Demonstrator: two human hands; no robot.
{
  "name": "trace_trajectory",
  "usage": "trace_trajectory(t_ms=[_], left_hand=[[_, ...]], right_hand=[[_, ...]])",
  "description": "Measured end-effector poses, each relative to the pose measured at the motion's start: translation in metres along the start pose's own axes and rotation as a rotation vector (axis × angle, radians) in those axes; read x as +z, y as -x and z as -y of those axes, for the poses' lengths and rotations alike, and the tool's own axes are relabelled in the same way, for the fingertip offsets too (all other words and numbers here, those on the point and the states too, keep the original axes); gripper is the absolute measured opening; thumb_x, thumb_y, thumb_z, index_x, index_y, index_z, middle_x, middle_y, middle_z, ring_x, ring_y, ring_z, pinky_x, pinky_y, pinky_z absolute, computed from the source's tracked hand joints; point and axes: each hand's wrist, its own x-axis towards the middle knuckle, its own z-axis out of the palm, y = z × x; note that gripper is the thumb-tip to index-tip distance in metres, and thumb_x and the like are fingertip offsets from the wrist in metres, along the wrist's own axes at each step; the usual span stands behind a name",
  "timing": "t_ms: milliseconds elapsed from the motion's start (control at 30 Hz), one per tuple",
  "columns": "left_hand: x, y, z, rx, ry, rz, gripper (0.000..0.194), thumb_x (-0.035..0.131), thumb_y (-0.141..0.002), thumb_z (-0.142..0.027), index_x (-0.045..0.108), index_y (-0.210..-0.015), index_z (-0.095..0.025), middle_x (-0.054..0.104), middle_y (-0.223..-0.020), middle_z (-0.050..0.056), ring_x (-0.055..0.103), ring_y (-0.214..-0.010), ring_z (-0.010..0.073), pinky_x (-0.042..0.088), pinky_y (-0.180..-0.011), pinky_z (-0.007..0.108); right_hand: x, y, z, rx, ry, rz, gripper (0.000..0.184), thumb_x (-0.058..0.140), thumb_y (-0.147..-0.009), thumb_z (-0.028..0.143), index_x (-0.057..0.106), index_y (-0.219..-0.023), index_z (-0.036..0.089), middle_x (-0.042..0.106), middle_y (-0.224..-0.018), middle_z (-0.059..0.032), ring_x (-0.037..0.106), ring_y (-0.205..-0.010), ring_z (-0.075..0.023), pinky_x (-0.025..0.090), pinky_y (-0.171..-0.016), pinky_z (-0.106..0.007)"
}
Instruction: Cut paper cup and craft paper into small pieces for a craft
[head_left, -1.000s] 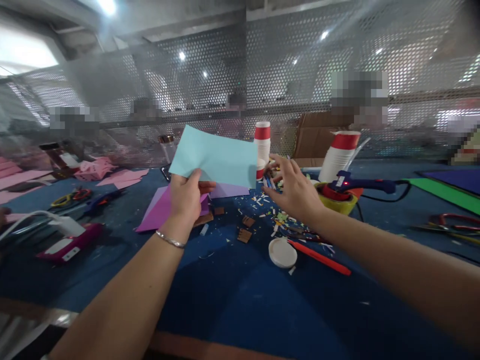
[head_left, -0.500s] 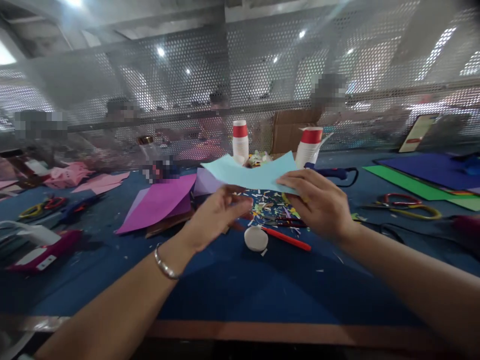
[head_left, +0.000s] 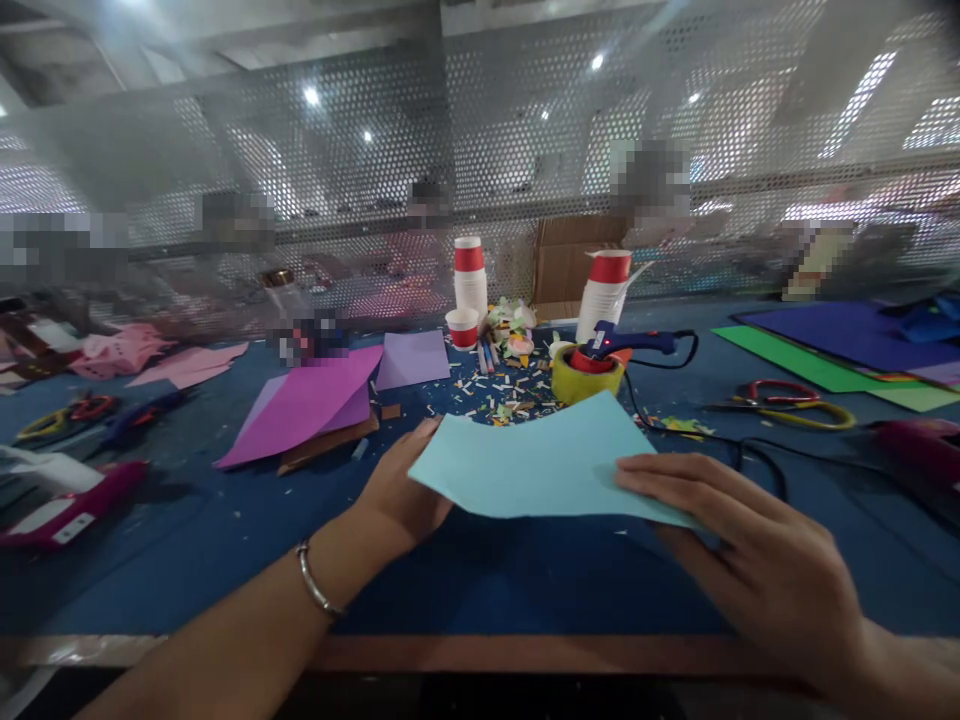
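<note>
Head view: a light-blue sheet [head_left: 525, 465] is held above the near middle of the blue table [head_left: 510, 600].
Right hand [head_left: 765, 565]: the sheet's right end is pinched, fingers above, thumb below.
Left hand [head_left: 405, 485]: placed at the left end; fingers partly hidden by the sheet, grip cannot be told.
Far: a glue gun [head_left: 641, 341] is rested on a yellow roll [head_left: 566, 383].

Left hand [head_left: 405, 485] seems curled, right hand [head_left: 772, 560] pinching
</note>
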Motion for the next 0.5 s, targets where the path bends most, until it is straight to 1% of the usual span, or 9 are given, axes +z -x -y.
trace_trajectory(t_ms=[67, 100, 167, 233, 300, 333, 400, 433, 500], left_hand=[[-0.009, -0.002, 0.011, 0.008, -0.007, 0.018, 0.026, 0.055, -0.085, -0.016, 0.073, -0.103, -0.022, 0.072, -0.113, 0.009, 0.061, -0.109, 0.0282, 0.051, -0.093, 0.043], [-0.014, -0.002, 0.016, 0.017, -0.018, 0.026, 0.023, 0.055, -0.086, -0.019, 0.073, -0.099, -0.022, 0.071, -0.117, 0.010, 0.060, -0.110, 0.0293, 0.051, -0.094, 0.046], [-0.025, 0.002, 0.022, -0.044, -0.039, -0.061, 0.023, 0.052, -0.088, -0.018, 0.073, -0.097, -0.022, 0.070, -0.123, 0.010, 0.059, -0.114, 0.0307, 0.048, -0.098, 0.052], [-0.033, 0.010, 0.022, -0.108, -0.050, -0.168, 0.029, 0.052, -0.084, -0.011, 0.070, -0.104, -0.022, 0.067, -0.127, 0.010, 0.058, -0.118, 0.0303, 0.044, -0.104, 0.057], [-0.039, 0.022, 0.014, -0.138, 0.000, -0.212, 0.044, 0.051, -0.082, -0.007, 0.062, -0.122, -0.025, 0.063, -0.132, 0.009, 0.056, -0.125, 0.0279, 0.042, -0.108, 0.054], [-0.041, 0.028, 0.007, -0.142, 0.055, -0.212, 0.047, 0.052, -0.083, -0.009, 0.058, -0.126, -0.027, 0.062, -0.133, 0.008, 0.056, -0.125, 0.0265, 0.044, -0.107, 0.051], [-0.041, 0.041, -0.010, -0.124, 0.183, -0.158, 0.038, 0.056, -0.090, -0.020, 0.055, -0.126, -0.030, 0.063, -0.131, 0.006, 0.059, -0.120, 0.0240, 0.050, -0.102, 0.046], [-0.040, 0.046, -0.019, -0.094, 0.226, -0.128, 0.036, 0.059, -0.091, -0.030, 0.055, -0.126, -0.030, 0.063, -0.131, 0.006, 0.060, -0.120, 0.0242, 0.051, -0.101, 0.045], [-0.034, 0.054, -0.035, -0.030, 0.251, -0.007, 0.041, 0.065, -0.088, -0.043, 0.056, -0.127, -0.030, 0.063, -0.133, 0.007, 0.058, -0.123, 0.0265, 0.048, -0.105, 0.049]], right_hand=[[0.001, 0.008, 0.001, -0.014, -0.009, 0.018, 0.037, 0.052, -0.091, 0.014, 0.061, -0.121, 0.033, 0.072, -0.115, -0.0034, 0.072, -0.099, -0.0221, 0.061, -0.085, -0.035], [0.001, 0.011, 0.001, -0.021, -0.008, 0.025, 0.037, 0.053, -0.090, 0.014, 0.061, -0.121, 0.033, 0.072, -0.115, -0.0036, 0.072, -0.099, -0.0219, 0.061, -0.085, -0.034], [0.002, 0.015, 0.002, -0.044, -0.019, 0.036, 0.036, 0.053, -0.089, 0.013, 0.064, -0.119, 0.031, 0.072, -0.114, -0.0040, 0.073, -0.098, -0.0211, 0.062, -0.083, -0.032], [0.003, 0.015, 0.003, -0.066, -0.038, 0.051, 0.035, 0.052, -0.088, 0.011, 0.066, -0.115, 0.029, 0.073, -0.113, -0.0047, 0.073, -0.097, -0.0201, 0.062, -0.081, -0.030], [0.004, 0.013, 0.005, -0.088, -0.044, 0.080, 0.035, 0.051, -0.087, 0.010, 0.068, -0.113, 0.026, 0.074, -0.112, -0.0056, 0.073, -0.096, -0.0195, 0.062, -0.079, -0.029], [0.004, 0.012, 0.006, -0.100, -0.042, 0.098, 0.035, 0.051, -0.087, 0.010, 0.069, -0.112, 0.025, 0.074, -0.112, -0.0061, 0.073, -0.096, -0.0197, 0.063, -0.079, -0.030], [0.005, 0.009, 0.008, -0.122, -0.037, 0.142, 0.033, 0.051, -0.086, 0.010, 0.070, -0.109, 0.023, 0.075, -0.110, -0.0072, 0.073, -0.095, -0.0206, 0.063, -0.079, -0.032], [0.006, 0.008, 0.008, -0.130, -0.039, 0.168, 0.033, 0.051, -0.086, 0.010, 0.071, -0.108, 0.023, 0.075, -0.109, -0.0076, 0.073, -0.096, -0.0211, 0.063, -0.079, -0.033], [0.008, 0.007, 0.009, -0.132, -0.046, 0.208, 0.032, 0.051, -0.086, 0.010, 0.072, -0.107, 0.022, 0.075, -0.108, -0.0083, 0.072, -0.097, -0.0221, 0.063, -0.079, -0.036]])
